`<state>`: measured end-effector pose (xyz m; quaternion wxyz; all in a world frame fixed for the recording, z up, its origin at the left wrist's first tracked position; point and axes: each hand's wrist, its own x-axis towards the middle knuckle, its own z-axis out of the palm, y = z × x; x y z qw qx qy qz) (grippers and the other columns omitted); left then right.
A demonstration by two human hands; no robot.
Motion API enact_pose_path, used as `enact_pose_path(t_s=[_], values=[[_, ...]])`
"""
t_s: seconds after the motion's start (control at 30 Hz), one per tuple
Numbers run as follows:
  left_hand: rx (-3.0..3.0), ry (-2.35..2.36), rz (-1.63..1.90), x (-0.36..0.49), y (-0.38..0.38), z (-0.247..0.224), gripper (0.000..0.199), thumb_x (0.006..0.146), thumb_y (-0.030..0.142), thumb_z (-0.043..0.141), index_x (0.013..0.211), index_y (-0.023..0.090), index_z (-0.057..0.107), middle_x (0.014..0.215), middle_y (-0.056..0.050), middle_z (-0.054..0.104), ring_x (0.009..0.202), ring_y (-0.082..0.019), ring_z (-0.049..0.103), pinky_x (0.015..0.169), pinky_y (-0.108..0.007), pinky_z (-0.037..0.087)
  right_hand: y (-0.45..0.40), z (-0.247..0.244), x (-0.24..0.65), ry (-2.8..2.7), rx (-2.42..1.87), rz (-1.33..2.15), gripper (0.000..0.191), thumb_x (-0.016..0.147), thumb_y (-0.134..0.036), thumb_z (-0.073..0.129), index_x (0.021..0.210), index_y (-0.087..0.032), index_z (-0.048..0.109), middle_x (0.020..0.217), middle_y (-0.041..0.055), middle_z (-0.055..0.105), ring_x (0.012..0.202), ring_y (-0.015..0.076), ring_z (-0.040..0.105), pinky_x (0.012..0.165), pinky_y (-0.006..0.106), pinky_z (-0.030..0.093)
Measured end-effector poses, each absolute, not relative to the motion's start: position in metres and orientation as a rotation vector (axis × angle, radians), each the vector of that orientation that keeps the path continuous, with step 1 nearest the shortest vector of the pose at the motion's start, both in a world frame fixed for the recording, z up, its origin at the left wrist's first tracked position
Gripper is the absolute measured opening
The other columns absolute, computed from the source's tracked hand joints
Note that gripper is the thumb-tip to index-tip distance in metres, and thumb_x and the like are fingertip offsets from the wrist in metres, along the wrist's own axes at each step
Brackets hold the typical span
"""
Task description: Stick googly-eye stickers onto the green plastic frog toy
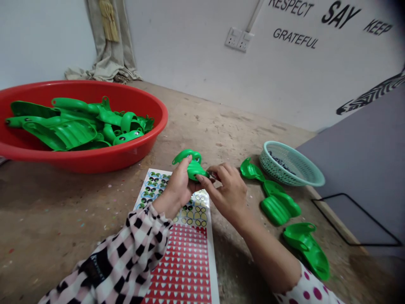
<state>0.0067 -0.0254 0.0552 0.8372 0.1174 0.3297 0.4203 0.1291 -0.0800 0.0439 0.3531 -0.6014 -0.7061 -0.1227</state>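
My left hand [180, 183] is closed around a green plastic toy piece [195, 169] with a ridged body, a curved upper part and an eye on its side. My right hand [229, 188] is at the right end of that piece, thumb and fingers pinched together there. Something small and dark shows near those fingertips, but I cannot make out what it is. Under both hands lies a sticker sheet [183, 253], with rows of eyes on its far part and white tooth shapes on red nearer me.
A red basin [136, 154] heaped with green plastic pieces [76, 131] stands at the left. On the right are a mint-green basket [292, 173] holding small dark parts, several loose green pieces [278, 207], and a black wire frame [351, 242] by the grey panel.
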Motion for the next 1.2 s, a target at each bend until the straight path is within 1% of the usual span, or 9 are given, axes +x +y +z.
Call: enact_pose_path(t_s=[0.27,0.43,0.53,0.63,0.73,0.87,0.93,1.2], values=[[0.304,0.694,0.912,0.01,-0.029,0.052,0.019,0.096,0.033,0.049,0.087,0.019,0.059,0.064,0.0,0.06,0.048,-0.012,0.057,0.05,-0.023,0.05,-0.083,0.045,0.128,-1.808,-1.584,-0.132,0.03,0.093,-0.052,0.06,0.094,-0.022,0.066,0.081,0.0035,0.062,0.074,0.0194,0.055,0.067,0.033,0.04],[0.294,0.682,0.9,0.01,-0.029,0.051,0.019,0.096,0.03,0.049,0.086,0.019,0.059,0.063,0.001,0.057,0.05,-0.011,0.055,0.056,-0.024,0.051,-0.084,0.045,0.128,-1.813,-1.559,-0.029,0.03,0.096,-0.051,0.056,0.096,-0.022,0.066,0.081,0.0031,0.06,0.074,0.0186,0.055,0.065,0.032,0.04],[0.294,0.674,0.886,0.011,-0.029,0.051,0.019,0.096,0.03,0.049,0.085,0.018,0.059,0.062,0.001,0.057,0.048,-0.01,0.054,0.053,-0.022,0.048,-0.085,0.043,0.128,-1.813,-1.563,0.016,0.032,0.096,-0.051,0.054,0.096,-0.021,0.066,0.082,0.0033,0.059,0.074,0.0186,0.056,0.064,0.031,0.041],[0.277,0.676,0.88,0.013,-0.03,0.051,0.02,0.095,0.03,0.05,0.083,0.018,0.059,0.061,0.001,0.056,0.048,-0.011,0.054,0.05,-0.022,0.046,-0.086,0.04,0.129,-1.817,-1.571,0.006,0.034,0.096,-0.052,0.054,0.096,-0.021,0.066,0.082,0.0034,0.059,0.074,0.0186,0.057,0.064,0.031,0.041],[0.261,0.682,0.876,0.013,-0.03,0.05,0.02,0.095,0.03,0.05,0.083,0.017,0.059,0.06,0.001,0.055,0.048,-0.011,0.054,0.051,-0.022,0.046,-0.086,0.039,0.13,-1.829,-1.579,-0.056,0.035,0.097,-0.053,0.053,0.095,-0.021,0.066,0.082,0.0036,0.06,0.075,0.0187,0.057,0.066,0.032,0.041],[0.279,0.706,0.858,0.014,-0.03,0.049,0.021,0.095,0.032,0.05,0.083,0.017,0.06,0.062,0.002,0.056,0.046,-0.01,0.051,0.048,-0.022,0.044,-0.087,0.035,0.129,-1.846,-1.587,-0.145,0.037,0.098,-0.055,0.05,0.096,-0.022,0.067,0.084,0.0047,0.063,0.075,0.0192,0.057,0.068,0.033,0.041],[0.292,0.731,0.835,0.014,-0.031,0.05,0.023,0.095,0.033,0.049,0.082,0.017,0.059,0.062,0.001,0.057,0.046,-0.011,0.053,0.048,-0.022,0.045,-0.088,0.033,0.13,-1.853,-1.589,-0.168,0.038,0.099,-0.055,0.048,0.097,-0.022,0.067,0.084,0.0049,0.063,0.075,0.0194,0.057,0.068,0.033,0.041],[0.346,0.767,0.783,0.016,-0.034,0.049,0.024,0.097,0.033,0.047,0.081,0.018,0.057,0.063,-0.001,0.062,0.046,-0.012,0.055,0.047,-0.022,0.047,-0.093,0.027,0.138,-1.848,-1.616,-0.063,0.042,0.099,-0.058,0.048,0.103,-0.02,0.067,0.083,0.0044,0.062,0.072,0.019,0.057,0.063,0.031,0.04]])
